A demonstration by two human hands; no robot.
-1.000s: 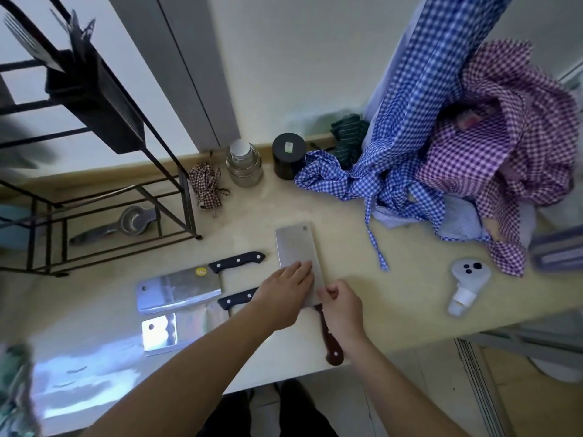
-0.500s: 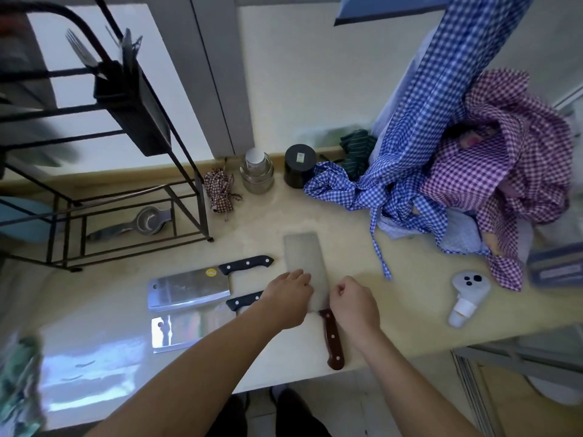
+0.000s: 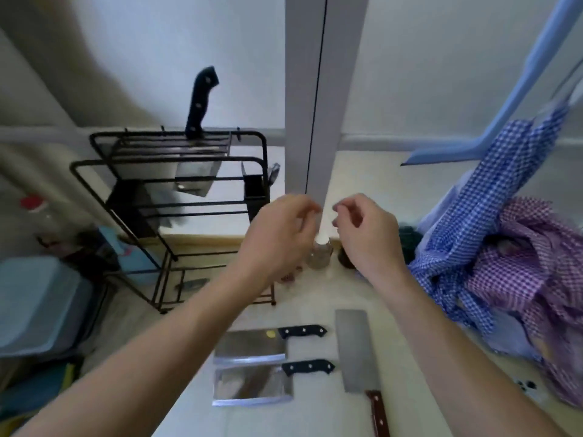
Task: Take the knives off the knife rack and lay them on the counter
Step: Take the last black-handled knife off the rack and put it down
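Observation:
A black wire knife rack (image 3: 176,197) stands at the back left of the counter. One cleaver (image 3: 198,127) with a black handle sits upright in its top slots. Three knives lie flat on the pale counter (image 3: 315,294): two black-handled cleavers, one (image 3: 252,342) above the other (image 3: 255,386), and a long cleaver with a brown handle (image 3: 358,348) to their right. My left hand (image 3: 277,238) and my right hand (image 3: 366,238) are raised in mid-air above the counter, fingers loosely curled, holding nothing.
Blue and purple checked cloths (image 3: 504,247) are heaped at the right. A small jar (image 3: 320,253) stands behind my hands. A black utensil holder (image 3: 257,192) hangs on the rack's right side. Blue plastic containers (image 3: 41,304) sit at the left.
Both hands have let go of the brown-handled cleaver, which now lies on the counter, and have risen. The view has tilted up toward the rack.

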